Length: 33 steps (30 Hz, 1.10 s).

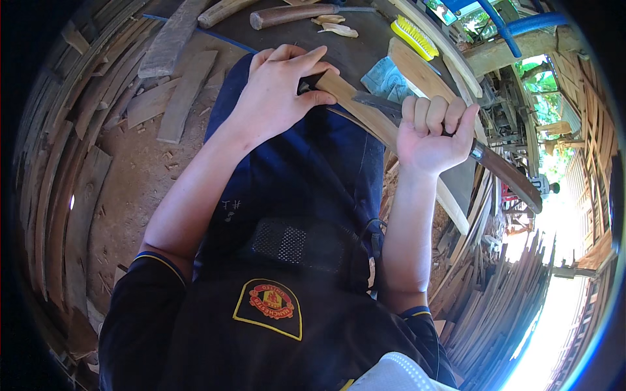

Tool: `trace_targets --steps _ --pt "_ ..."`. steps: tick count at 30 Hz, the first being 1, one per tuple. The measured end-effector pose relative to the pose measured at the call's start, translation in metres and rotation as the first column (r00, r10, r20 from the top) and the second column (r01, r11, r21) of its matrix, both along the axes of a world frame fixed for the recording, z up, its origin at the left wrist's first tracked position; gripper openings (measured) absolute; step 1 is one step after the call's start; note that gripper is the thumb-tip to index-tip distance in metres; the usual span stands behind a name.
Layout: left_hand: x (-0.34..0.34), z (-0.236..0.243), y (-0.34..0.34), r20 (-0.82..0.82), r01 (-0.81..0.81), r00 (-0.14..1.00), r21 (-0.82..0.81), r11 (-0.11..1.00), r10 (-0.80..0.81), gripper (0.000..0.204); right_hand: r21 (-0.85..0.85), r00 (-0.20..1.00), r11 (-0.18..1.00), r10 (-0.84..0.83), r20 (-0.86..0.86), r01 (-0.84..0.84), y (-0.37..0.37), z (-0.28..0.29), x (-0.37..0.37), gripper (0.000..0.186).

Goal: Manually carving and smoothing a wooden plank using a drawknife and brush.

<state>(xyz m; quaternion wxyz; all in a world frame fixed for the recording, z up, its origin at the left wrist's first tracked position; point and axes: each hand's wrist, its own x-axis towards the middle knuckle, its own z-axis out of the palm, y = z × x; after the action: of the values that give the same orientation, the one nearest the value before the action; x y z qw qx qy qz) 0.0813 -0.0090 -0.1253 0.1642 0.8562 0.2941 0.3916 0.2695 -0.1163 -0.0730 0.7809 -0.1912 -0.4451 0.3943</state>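
My left hand (274,91) is closed on the near-left end of a light wooden strip (368,117), its thumb and fingers on either side of a dark end piece. The strip lies slantwise above my lap and runs down toward the right. My right hand (433,133) is wrapped in a fist around a long knife (502,171), whose brown wooden handle sticks out beyond the hand to the lower right. The grey blade points left and appears to lie against the strip. My right fingers hide part of the knife between blade and handle.
Ahead on a dark work surface (365,55) are a yellow-bristled brush (415,38), a light-blue cloth (386,81), wood chips (336,28) and a wooden-handled tool (295,15). Planks (173,39) lie at the left over a chip-strewn floor (134,195). Stacked timber (492,296) stands at the right.
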Motion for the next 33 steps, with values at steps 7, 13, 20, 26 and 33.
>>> trace_targets --steps 7,13,20,26,33 --pt "0.002 -0.004 0.001 0.047 0.055 0.997 -0.008 0.998 -0.055 0.063 0.011 1.0 1.0 -0.026 0.007 0.026 0.023 -0.009 -0.026 0.045" --pt "0.003 -0.003 0.0 0.028 0.023 0.999 -0.043 0.999 -0.021 0.057 -0.042 0.997 0.996 -0.076 -0.028 0.075 -0.017 0.0 0.001 0.045" --pt "-0.003 0.006 -0.002 0.077 0.172 0.981 0.057 0.984 -0.176 0.043 -0.045 0.912 0.911 -0.41 -0.001 0.41 -0.132 0.006 0.051 0.046" --pt "-0.019 0.035 -0.009 0.248 0.266 0.932 0.026 0.964 -0.264 0.049 -0.04 0.708 0.708 -0.706 -0.025 0.705 -0.201 0.013 0.065 0.046" --pt "-0.031 0.064 -0.026 0.25 0.344 0.871 0.303 0.889 -0.422 0.046 0.099 0.724 0.721 -0.69 0.014 0.685 -0.218 0.027 0.06 0.044"
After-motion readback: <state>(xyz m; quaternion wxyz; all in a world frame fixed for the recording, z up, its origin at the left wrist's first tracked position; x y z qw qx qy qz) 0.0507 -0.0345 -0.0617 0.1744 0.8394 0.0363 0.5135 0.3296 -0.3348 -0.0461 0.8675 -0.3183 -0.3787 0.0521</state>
